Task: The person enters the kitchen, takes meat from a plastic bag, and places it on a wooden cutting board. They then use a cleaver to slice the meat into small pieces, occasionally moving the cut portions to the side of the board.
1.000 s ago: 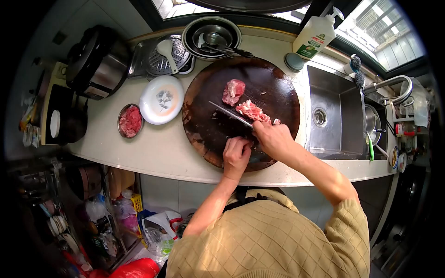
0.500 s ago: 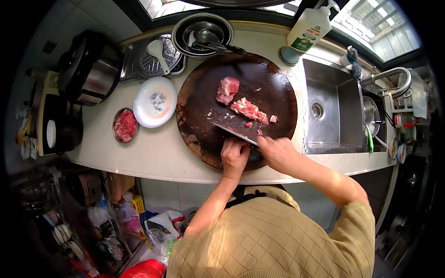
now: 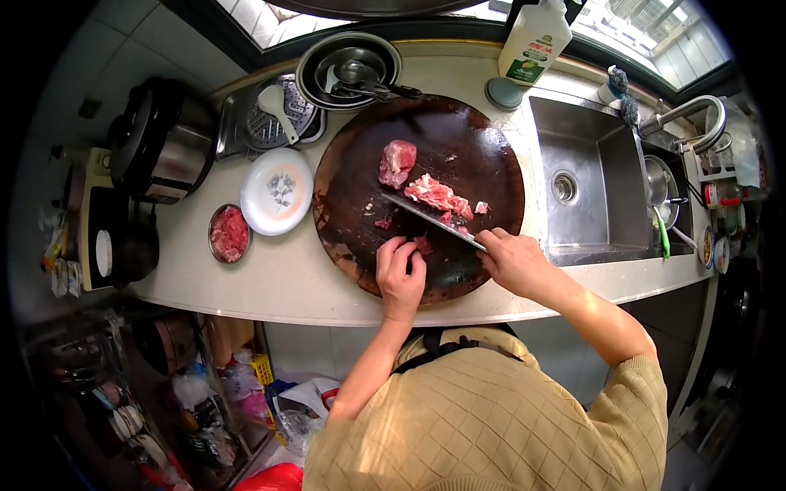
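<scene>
My right hand (image 3: 512,262) grips the handle of a cleaver (image 3: 426,216), whose blade lies across a round dark wooden chopping board (image 3: 360,172) just in front of a heap of cut raw meat (image 3: 435,195). A larger uncut chunk of meat (image 3: 397,162) sits further back on the board. My left hand (image 3: 399,275) rests at the board's near edge, fingertips on a small piece of meat (image 3: 422,244) beside the blade. A few small scraps lie around the blade.
A small metal bowl of chopped meat (image 3: 229,232) and a white plate (image 3: 279,191) stand left of the board. Behind are a draining tray with a spoon (image 3: 274,110), stacked pans (image 3: 348,64) and a soap bottle (image 3: 534,41). A steel sink (image 3: 589,188) is right; a cooker (image 3: 160,139) left.
The cleaver scraped back from the meat heap toward the board's near edge, then lifted forward again to the heap. My left hand shifted slightly left onto a small piece.
</scene>
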{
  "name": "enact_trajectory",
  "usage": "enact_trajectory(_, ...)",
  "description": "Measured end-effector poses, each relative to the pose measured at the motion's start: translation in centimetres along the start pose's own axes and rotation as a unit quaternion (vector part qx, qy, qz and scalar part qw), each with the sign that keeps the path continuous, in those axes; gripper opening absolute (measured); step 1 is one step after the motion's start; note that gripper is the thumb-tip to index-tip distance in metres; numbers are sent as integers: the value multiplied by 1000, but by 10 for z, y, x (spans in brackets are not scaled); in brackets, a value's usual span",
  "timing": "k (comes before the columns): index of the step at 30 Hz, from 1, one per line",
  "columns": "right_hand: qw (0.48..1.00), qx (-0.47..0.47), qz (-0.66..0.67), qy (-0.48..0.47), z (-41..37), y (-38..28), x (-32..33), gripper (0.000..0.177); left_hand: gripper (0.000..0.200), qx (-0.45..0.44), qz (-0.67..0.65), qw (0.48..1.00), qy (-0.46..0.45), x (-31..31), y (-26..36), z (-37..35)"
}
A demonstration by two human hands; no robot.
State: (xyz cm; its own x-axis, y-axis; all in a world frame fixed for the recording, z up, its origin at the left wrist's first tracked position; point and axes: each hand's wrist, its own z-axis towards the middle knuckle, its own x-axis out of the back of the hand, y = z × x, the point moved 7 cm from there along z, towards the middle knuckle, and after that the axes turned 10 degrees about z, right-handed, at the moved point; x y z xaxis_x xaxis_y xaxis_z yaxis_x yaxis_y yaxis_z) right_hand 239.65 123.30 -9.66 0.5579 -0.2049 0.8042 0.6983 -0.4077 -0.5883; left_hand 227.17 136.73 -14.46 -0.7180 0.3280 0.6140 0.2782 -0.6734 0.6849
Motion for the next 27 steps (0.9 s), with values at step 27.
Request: enact_trajectory(27,998,58,28,11,30,-23,-19,12,14,-12,42,998,40,-19,5,-7)
